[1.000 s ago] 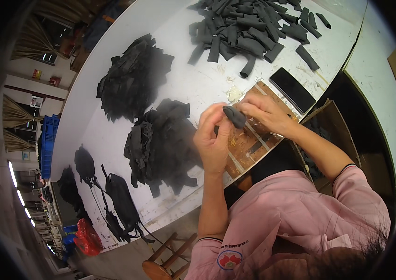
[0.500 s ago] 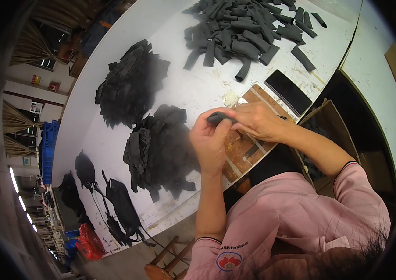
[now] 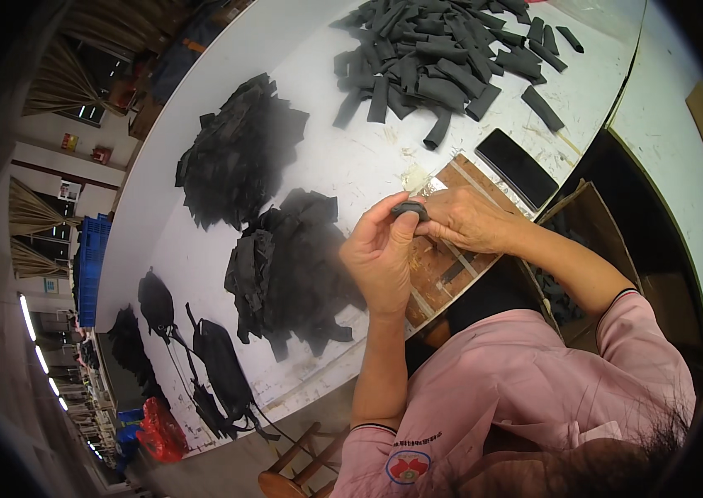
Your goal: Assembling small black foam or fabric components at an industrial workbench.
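Note:
In front of my chest, above the edge of a brown wooden board (image 3: 430, 278), both hands grip a small dark grey tube-like piece (image 3: 408, 210). My left hand (image 3: 380, 256) pinches it between thumb and fingers, with only a short, folded-looking part showing. My right hand (image 3: 469, 221) closes on its other side, and those fingers cover the rest. Left of my left hand lies a heap of flat black fabric pieces (image 3: 285, 266). Farther off, a large pile of dark grey tube-like pieces (image 3: 442, 62) covers the back of the white table.
A black phone (image 3: 517, 168) lies right of the board. Another heap of black pieces (image 3: 235, 153) sits farther left, with black strapped pouches (image 3: 223, 365) at the table's left end. An open cardboard box (image 3: 596, 236) holding dark pieces stands right of my lap. A wooden stool (image 3: 306, 465) is below.
The tube-like piece now shows less of its length between my fingers and looks turned or folded. Both hands stay together over the board; the whole view has shifted slightly.

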